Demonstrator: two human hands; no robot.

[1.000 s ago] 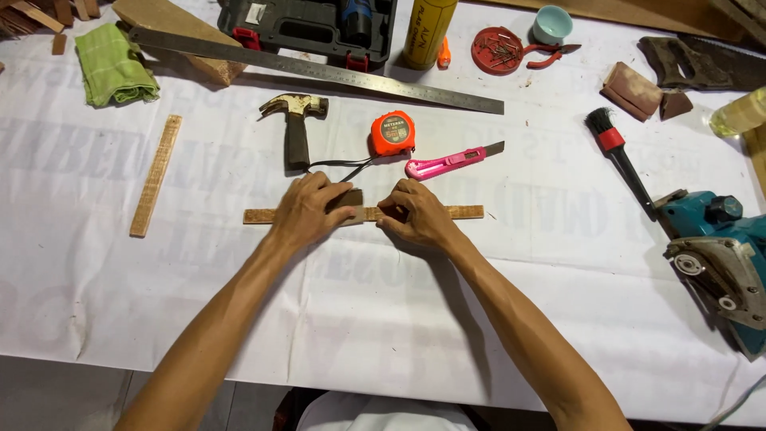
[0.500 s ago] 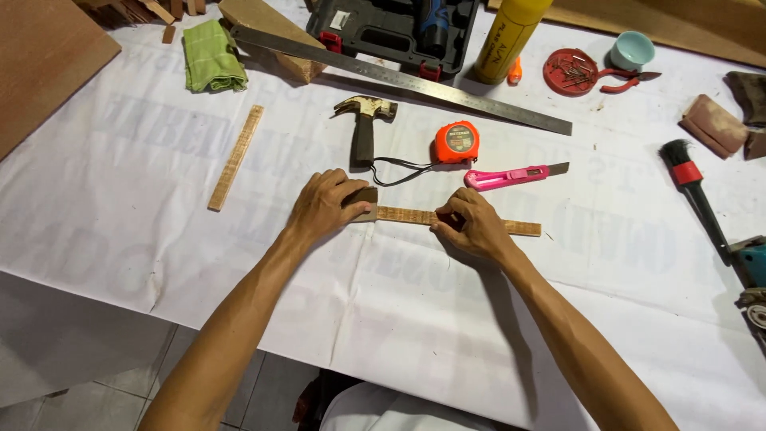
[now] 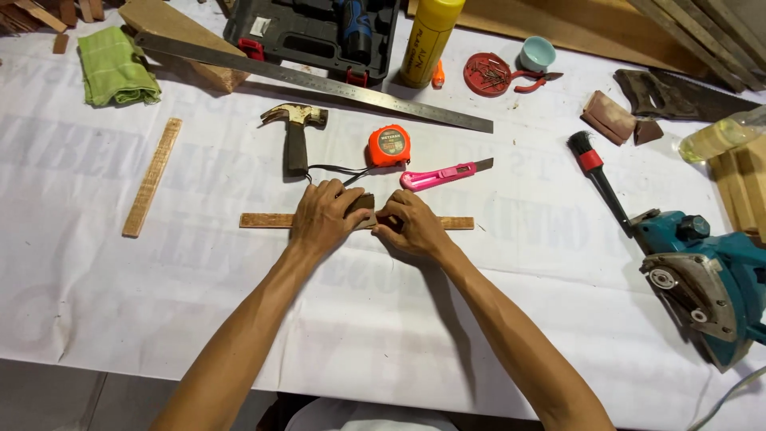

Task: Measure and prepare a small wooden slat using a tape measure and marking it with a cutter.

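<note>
Pressing sanding pad (image 3: 361,209) under left hand (image 3: 323,215) | right hand (image 3: 412,223) pins wooden strip (image 3: 267,219) | yellow can (image 3: 428,36) behind

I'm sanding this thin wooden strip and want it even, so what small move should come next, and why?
Probably slide the brown sanding block under the left hand toward the thin wooden strip's bare left end, since the right hand pins the middle.
</note>
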